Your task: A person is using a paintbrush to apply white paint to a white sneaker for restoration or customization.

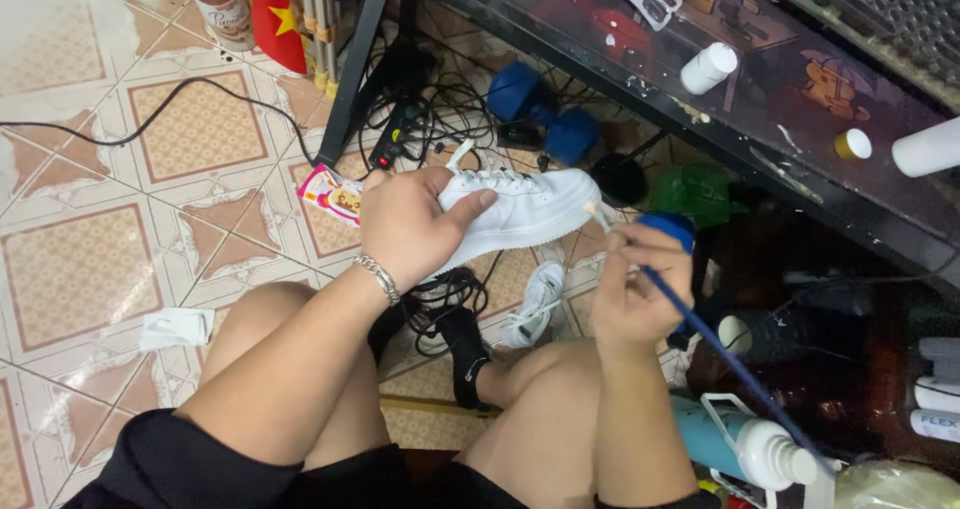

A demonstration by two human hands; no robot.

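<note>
The left hand (405, 224) gripped the white sneaker (520, 204) while the right hand (635, 289) pinched a blue-handled brush (720, 354) at its toe, so painting seemed underway, needing steady strokes.

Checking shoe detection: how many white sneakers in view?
2. One white sneaker is gripped in the left hand, with the brush in the right hand at its toe. The second sneaker lies on the floor between the knees. Clutter may hide others.

white sneaker (520, 209) | held sideways | blue-handled brush (700, 329) tip at toe
</note>
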